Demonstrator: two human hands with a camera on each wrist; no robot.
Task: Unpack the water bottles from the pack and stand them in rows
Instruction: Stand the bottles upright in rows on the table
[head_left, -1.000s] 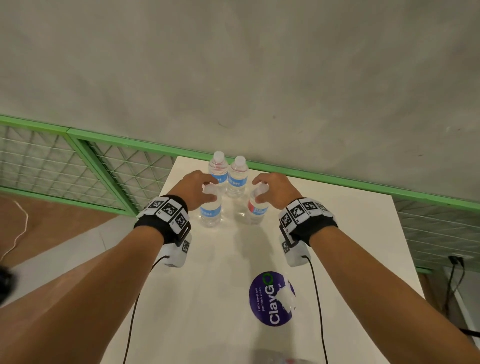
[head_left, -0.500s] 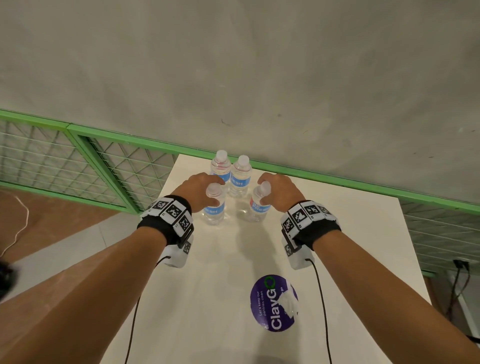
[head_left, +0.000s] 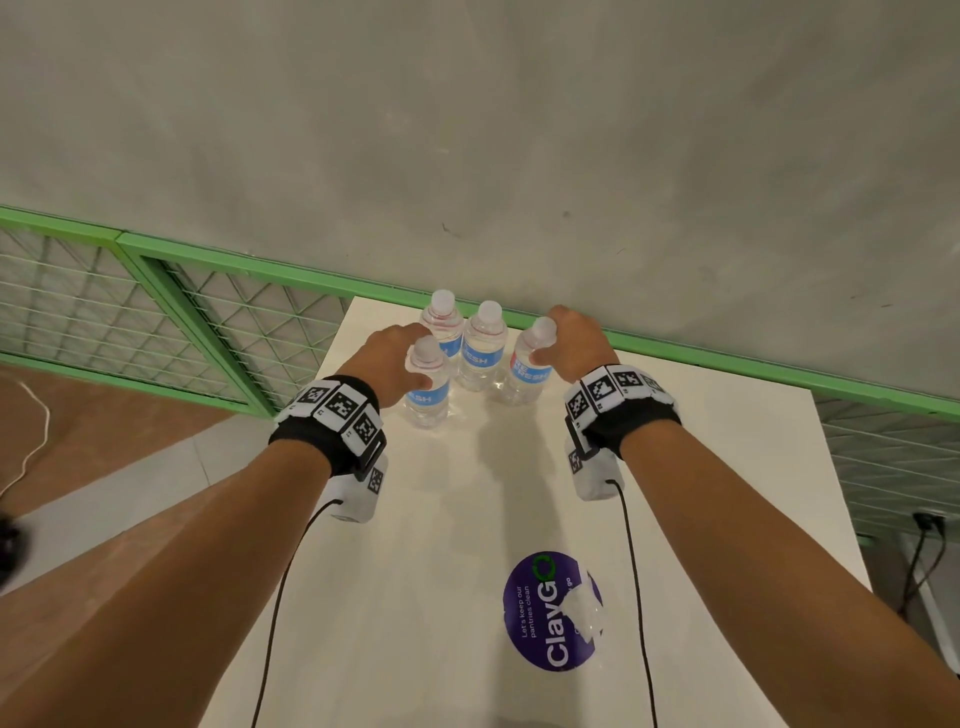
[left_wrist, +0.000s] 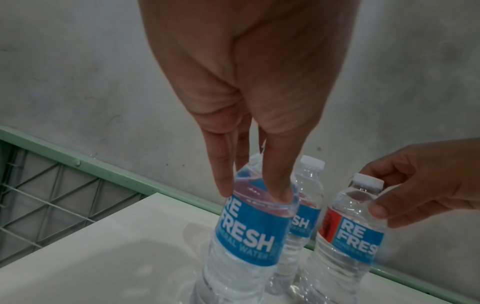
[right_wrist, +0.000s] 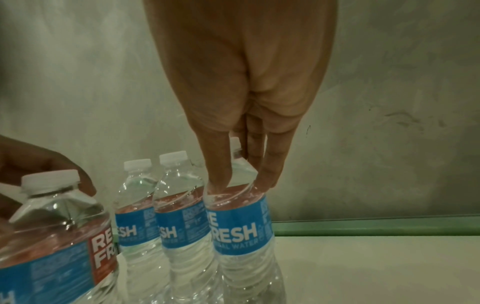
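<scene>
Your right hand (head_left: 574, 340) has carried its clear blue-labelled water bottle (head_left: 527, 366) back beside the rear pair on the white desk (head_left: 727, 467), fingers still pinching its shoulder, while your left hand (head_left: 387, 358) still pinches the front bottle (head_left: 427, 387), so rows are forming.

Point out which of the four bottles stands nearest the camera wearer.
The front-left bottle, in the left hand's grip. It stands alone ahead of the other three, which sit farther back toward the wall.
</scene>
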